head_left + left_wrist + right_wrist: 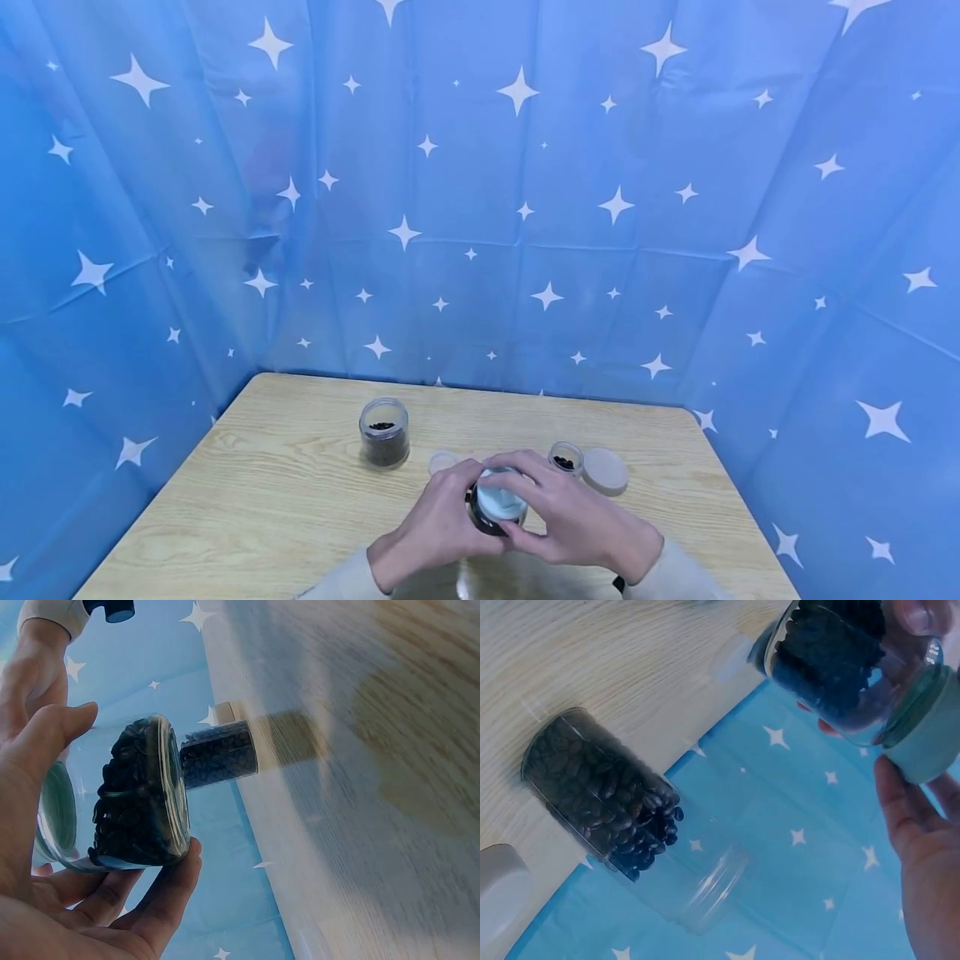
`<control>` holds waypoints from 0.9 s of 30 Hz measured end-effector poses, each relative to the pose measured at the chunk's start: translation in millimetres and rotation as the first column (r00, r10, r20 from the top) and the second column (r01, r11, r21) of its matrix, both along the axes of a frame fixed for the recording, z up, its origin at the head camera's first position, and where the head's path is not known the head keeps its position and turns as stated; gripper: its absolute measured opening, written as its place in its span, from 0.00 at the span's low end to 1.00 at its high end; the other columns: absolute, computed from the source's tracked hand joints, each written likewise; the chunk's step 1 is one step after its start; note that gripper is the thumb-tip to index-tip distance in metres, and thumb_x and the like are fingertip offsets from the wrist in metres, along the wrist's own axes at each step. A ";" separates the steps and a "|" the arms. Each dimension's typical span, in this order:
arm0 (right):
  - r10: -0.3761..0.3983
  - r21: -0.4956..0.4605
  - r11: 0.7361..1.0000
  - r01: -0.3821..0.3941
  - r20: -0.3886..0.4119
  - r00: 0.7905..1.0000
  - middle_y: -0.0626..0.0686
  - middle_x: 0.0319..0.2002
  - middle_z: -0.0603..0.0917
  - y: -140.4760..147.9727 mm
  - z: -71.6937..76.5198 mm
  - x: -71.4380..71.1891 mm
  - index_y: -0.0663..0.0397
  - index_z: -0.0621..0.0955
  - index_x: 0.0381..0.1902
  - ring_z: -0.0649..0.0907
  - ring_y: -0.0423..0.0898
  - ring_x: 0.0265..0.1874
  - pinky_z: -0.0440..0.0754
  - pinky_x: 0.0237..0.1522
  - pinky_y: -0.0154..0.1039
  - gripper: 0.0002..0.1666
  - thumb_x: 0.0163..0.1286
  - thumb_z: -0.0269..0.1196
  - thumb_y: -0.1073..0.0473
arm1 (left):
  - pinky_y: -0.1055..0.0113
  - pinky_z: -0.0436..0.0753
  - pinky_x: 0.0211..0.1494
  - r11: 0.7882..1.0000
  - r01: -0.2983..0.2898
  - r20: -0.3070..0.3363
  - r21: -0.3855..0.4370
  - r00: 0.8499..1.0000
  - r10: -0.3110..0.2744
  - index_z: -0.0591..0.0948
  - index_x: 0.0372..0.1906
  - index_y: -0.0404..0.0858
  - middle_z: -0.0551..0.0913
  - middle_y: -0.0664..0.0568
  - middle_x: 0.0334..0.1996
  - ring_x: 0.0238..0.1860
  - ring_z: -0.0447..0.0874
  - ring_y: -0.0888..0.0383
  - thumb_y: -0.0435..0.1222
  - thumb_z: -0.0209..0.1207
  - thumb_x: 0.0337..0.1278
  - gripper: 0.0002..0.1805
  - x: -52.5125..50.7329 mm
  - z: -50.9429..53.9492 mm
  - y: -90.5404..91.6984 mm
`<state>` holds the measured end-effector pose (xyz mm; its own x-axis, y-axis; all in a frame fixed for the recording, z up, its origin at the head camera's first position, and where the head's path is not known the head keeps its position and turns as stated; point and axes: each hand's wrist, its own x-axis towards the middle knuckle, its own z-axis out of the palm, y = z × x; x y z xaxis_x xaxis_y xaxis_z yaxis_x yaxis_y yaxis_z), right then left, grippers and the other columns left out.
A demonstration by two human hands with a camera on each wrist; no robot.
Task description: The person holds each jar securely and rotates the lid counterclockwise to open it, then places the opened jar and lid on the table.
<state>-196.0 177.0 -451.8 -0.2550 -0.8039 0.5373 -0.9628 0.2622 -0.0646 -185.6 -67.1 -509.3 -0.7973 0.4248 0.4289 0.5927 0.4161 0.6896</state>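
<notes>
In the head view my left hand (pixel 438 518) grips a glass jar (pixel 139 799) around its side. Dark beans that look like coffee beans fill part of it, seen through the glass in the left wrist view. My right hand (pixel 570 512) holds the pale green lid (pixel 501 498) on the jar's mouth, fingers and thumb around its edge. In the right wrist view the lid (pixel 928 739) sits at the jar's top; whether it is fastened I cannot tell. The jar is held up off the wooden table.
An uncovered glass jar (pixel 385 442) with dark beans stands at the back left of the table (pixel 277 500). Right of my hands are a smaller uncovered jar (pixel 566 458) of beans and a white lid (pixel 605 472). A small pale disc (pixel 442 461) lies behind my left hand. Blue star-patterned curtains (pixel 465 192) surround the table.
</notes>
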 end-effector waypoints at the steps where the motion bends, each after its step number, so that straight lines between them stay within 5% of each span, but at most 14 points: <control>1: -0.003 0.000 1.000 0.003 -0.001 1.000 0.56 0.73 0.84 0.0 -0.2 -0.1 0.51 0.80 0.78 0.87 0.48 0.70 0.90 0.69 0.41 0.34 0.78 0.75 0.58 | 0.75 0.89 0.49 1.000 0.002 -0.003 0.000 1.000 -0.002 0.86 0.60 0.52 0.90 0.63 0.47 0.44 0.86 0.74 0.43 0.89 0.46 0.33 -0.3 -0.1 0.1; 13: -0.032 0.003 0.999 0.032 0.000 0.999 0.58 0.73 0.84 0.8 -1.8 -2.0 0.52 0.81 0.78 0.86 0.49 0.71 0.91 0.69 0.42 0.35 0.77 0.76 0.58 | 0.76 0.88 0.47 1.000 -0.023 -0.022 -0.008 0.999 0.022 0.87 0.57 0.50 0.90 0.62 0.44 0.43 0.85 0.74 0.42 0.89 0.43 0.32 -5.6 -1.9 3.4; 19: -0.114 -0.006 0.993 0.114 -0.006 0.993 0.57 0.73 0.85 -4.4 -3.0 2.6 0.51 0.81 0.79 0.87 0.49 0.69 0.93 0.65 0.43 0.35 0.79 0.77 0.54 | 0.76 0.88 0.48 1.000 -0.017 -0.027 -0.005 0.999 0.017 0.88 0.58 0.51 0.92 0.61 0.46 0.45 0.87 0.72 0.43 0.89 0.45 0.32 -9.5 -3.2 4.0; 23: -0.232 0.002 0.973 0.232 -0.024 0.972 0.55 0.72 0.85 -9.3 -3.4 7.6 0.47 0.81 0.79 0.89 0.50 0.67 0.95 0.61 0.46 0.35 0.79 0.78 0.50 | 0.72 0.91 0.52 1.000 -0.018 0.004 0.007 1.000 0.017 0.90 0.62 0.52 0.94 0.60 0.51 0.49 0.90 0.70 0.46 0.90 0.48 0.34 -12.2 -3.5 3.7; 27: -0.375 0.035 0.927 0.374 -0.005 0.927 0.54 0.70 0.86 -14.6 -2.0 16.6 0.43 0.83 0.77 0.90 0.51 0.65 0.96 0.57 0.48 0.34 0.79 0.79 0.45 | 0.71 0.91 0.53 1.000 -0.028 0.019 -0.005 0.999 0.028 0.90 0.67 0.51 0.94 0.59 0.53 0.51 0.90 0.69 0.47 0.90 0.48 0.37 -12.4 -2.9 3.6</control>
